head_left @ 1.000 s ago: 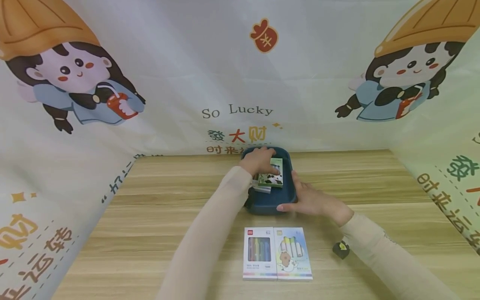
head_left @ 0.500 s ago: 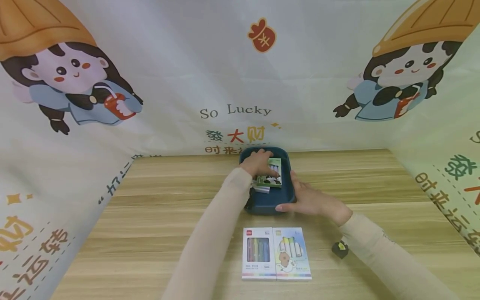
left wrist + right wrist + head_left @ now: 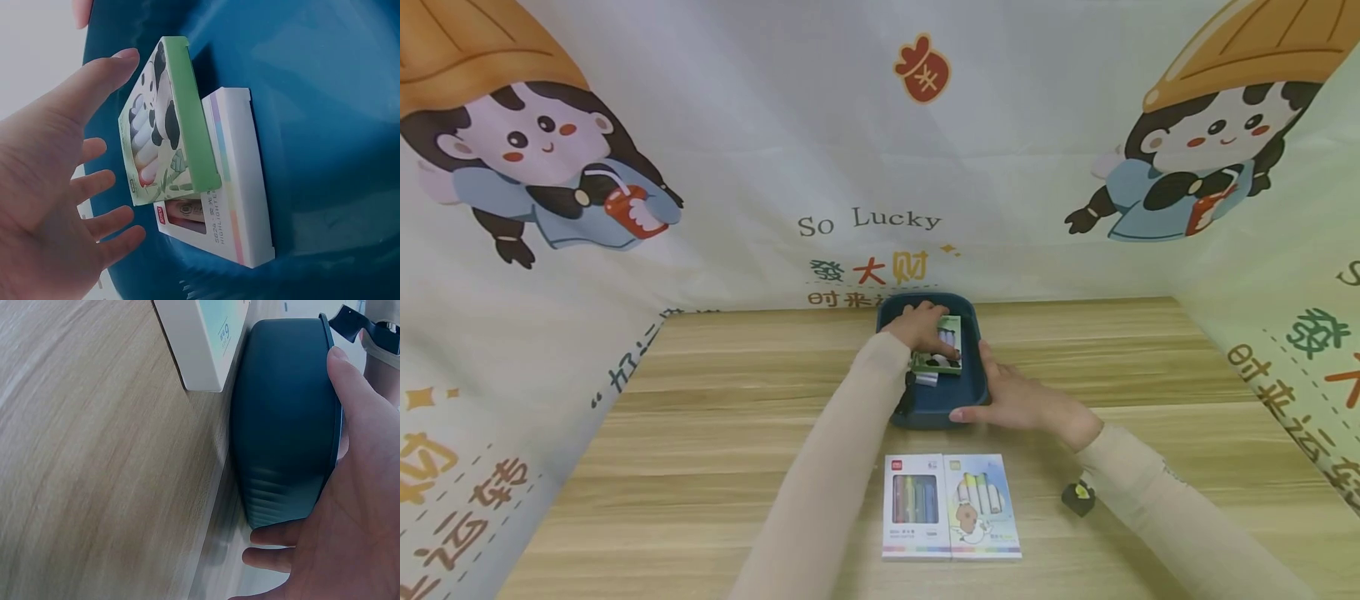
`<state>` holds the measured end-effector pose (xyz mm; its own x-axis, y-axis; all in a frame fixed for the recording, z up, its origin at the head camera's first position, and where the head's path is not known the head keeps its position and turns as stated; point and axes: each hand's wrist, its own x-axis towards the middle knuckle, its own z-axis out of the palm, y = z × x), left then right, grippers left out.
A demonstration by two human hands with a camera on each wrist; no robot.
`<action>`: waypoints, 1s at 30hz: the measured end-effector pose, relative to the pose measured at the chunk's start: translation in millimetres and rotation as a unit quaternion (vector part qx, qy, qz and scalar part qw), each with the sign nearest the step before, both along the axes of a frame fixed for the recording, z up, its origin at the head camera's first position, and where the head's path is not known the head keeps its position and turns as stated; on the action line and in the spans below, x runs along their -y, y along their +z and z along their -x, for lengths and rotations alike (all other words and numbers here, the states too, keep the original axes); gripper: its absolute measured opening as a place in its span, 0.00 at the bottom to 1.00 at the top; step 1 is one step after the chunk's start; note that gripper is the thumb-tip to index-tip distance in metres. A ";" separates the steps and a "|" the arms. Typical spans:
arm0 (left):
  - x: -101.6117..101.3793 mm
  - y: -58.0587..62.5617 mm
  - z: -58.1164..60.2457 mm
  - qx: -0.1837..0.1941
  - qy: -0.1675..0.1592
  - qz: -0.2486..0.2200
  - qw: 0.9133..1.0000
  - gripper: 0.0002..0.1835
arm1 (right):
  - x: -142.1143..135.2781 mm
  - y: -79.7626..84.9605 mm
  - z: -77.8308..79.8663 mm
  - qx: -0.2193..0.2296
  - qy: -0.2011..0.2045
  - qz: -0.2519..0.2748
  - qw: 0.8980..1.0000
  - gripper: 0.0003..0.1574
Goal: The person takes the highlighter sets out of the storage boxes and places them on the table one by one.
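Note:
A dark blue plastic tub [image 3: 943,408] stands at the back of the table. In it lies a green panda box of pens [image 3: 197,119], partly on top of a white highlighter box [image 3: 247,187]. My left hand [image 3: 917,325] reaches over the tub, fingers spread around the panda box. In the left wrist view the thumb is close to the box's upper edge, the fingertips beside its lower side. My right hand [image 3: 1026,396] rests against the tub's right corner, thumb at the near rim and fingers along the outer wall [image 3: 281,425].
Two white pen boxes lie side by side in front of the tub: one with a clear window [image 3: 916,505], the other with a bear picture [image 3: 983,508]. A small black object [image 3: 1078,498] shows beside the right sleeve. Printed cloth [image 3: 760,150] hangs behind the wooden table [image 3: 722,392].
My left hand and sleeve have shifted slightly right over the tub, covering more of the white box inside. The right hand keeps its place on the tub. The head view has turned a little.

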<state>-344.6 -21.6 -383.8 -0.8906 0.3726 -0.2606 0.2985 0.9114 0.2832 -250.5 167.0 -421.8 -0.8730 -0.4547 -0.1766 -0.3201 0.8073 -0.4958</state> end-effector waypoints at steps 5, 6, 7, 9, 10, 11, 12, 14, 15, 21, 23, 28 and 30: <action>-1.7 -0.8 0.2 0.000 0.000 0.008 1.000 0.47 | 0.4 0.3 -1.3 0.000 0.001 -0.001 1.000 0.80; -1.9 -1.0 0.3 -0.001 -0.001 0.010 1.000 0.47 | 0.5 0.3 -1.6 0.000 0.000 -0.001 1.000 0.80; -2.0 -1.2 0.3 -0.001 -0.003 0.011 1.000 0.47 | 0.7 0.3 -1.7 0.000 -0.001 0.000 1.000 0.80; -2.1 -1.5 0.5 -0.003 -0.007 0.012 1.000 0.47 | 0.8 -0.2 -1.6 -0.001 -0.001 0.006 1.000 0.80; -2.1 -1.4 0.6 -0.004 -0.010 0.013 1.000 0.47 | 0.8 -0.1 -1.6 -0.001 -0.002 0.007 1.000 0.80; -2.2 -1.4 0.8 -0.005 -0.012 0.013 1.000 0.48 | 0.9 -0.1 -1.7 -0.002 -0.003 0.007 1.000 0.80; -2.3 -1.4 1.0 -0.005 -0.015 0.013 1.000 0.48 | 0.8 -0.1 -1.6 -0.002 -0.003 0.009 1.000 0.80; -2.4 -1.7 2.0 -0.002 -0.018 0.015 1.000 0.50 | 0.5 0.0 -1.3 -0.004 -0.002 0.011 1.000 0.80; -2.4 -2.0 2.6 0.000 -0.020 0.017 1.000 0.50 | 0.3 0.2 -1.2 -0.005 -0.002 0.011 1.000 0.80; -2.3 -3.5 6.3 0.019 -0.026 0.033 0.999 0.54 | -0.1 0.7 -0.4 -0.007 0.003 0.009 1.000 0.78; -2.4 -3.4 6.5 0.026 -0.025 0.033 0.999 0.55 | -0.1 0.8 -0.4 -0.008 0.004 0.008 1.000 0.79; -4.0 -2.0 3.3 0.032 -0.018 0.033 0.999 0.56 | -0.7 0.4 0.2 -0.004 0.003 0.011 1.000 0.79; -4.7 0.4 -0.3 0.031 -0.018 0.030 0.999 0.57 | -1.4 -0.1 0.3 -0.003 0.002 0.010 1.000 0.79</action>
<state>-344.2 -16.9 -383.4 -0.8589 0.3854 -0.3373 0.3147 0.9167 0.2462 -250.8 168.4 -422.0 -0.8724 -0.4608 -0.1631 -0.3252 0.7963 -0.5101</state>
